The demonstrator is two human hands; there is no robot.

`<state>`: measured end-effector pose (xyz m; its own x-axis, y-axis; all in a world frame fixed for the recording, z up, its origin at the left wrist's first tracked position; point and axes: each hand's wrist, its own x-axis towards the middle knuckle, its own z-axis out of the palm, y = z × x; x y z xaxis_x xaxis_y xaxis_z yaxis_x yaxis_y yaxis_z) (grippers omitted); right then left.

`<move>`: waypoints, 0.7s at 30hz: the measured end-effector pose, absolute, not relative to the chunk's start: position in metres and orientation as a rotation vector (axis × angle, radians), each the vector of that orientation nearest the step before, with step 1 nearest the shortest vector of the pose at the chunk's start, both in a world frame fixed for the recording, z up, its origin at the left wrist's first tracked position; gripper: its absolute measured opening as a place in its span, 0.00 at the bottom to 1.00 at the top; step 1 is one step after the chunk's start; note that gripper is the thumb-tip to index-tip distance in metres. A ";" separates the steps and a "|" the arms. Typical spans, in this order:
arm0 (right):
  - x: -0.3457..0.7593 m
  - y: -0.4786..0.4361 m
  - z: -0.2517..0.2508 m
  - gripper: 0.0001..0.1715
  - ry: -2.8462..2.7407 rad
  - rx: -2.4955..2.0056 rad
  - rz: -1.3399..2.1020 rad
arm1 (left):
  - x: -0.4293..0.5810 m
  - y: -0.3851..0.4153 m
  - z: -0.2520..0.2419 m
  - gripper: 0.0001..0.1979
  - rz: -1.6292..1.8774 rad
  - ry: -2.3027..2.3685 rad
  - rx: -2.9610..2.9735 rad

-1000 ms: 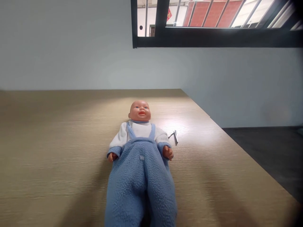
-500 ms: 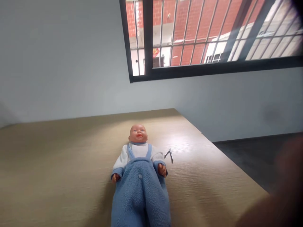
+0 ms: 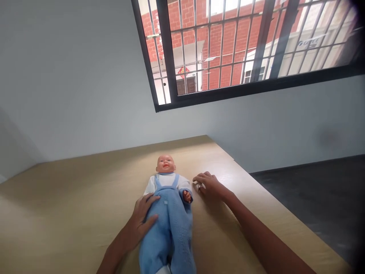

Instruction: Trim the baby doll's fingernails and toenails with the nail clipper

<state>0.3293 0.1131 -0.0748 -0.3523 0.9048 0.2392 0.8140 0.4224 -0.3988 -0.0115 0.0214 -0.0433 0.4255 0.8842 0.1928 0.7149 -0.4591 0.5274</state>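
Note:
A baby doll (image 3: 167,224) in blue fleece overalls and a white top lies face up on the table, its head toward the wall. My left hand (image 3: 142,215) rests flat on the doll's side and belly, thumb and fingers apart. To the right of the doll's arm, my right hand (image 3: 209,185) is lowered to the tabletop with its fingers curled in. A small shiny piece of metal, seemingly the nail clippers (image 3: 199,186), shows at these fingertips; most of it is hidden by the hand.
The wooden table (image 3: 71,190) meets a pale wall (image 3: 85,95) at the back. Its right edge slants toward me, with dark floor (image 3: 299,190) beyond. A barred window (image 3: 242,49) is set above in the wall.
Both hands have come in: the left onto the doll, the right from a blur at the lower right to the nail clippers, which lay uncovered before. The view has shifted slightly.

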 end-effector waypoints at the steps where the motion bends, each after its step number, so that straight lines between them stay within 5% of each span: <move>1: 0.332 0.114 -0.076 0.15 -2.240 -1.489 0.287 | -0.011 0.027 -0.052 0.25 0.657 1.372 2.295; 13: 0.324 0.117 -0.075 0.19 -1.653 -1.423 0.356 | -0.005 0.083 -0.072 0.29 0.807 1.231 2.279; 21: 0.305 0.101 -0.096 0.16 -1.799 -1.263 0.560 | -0.031 0.110 -0.135 0.34 0.779 1.251 2.485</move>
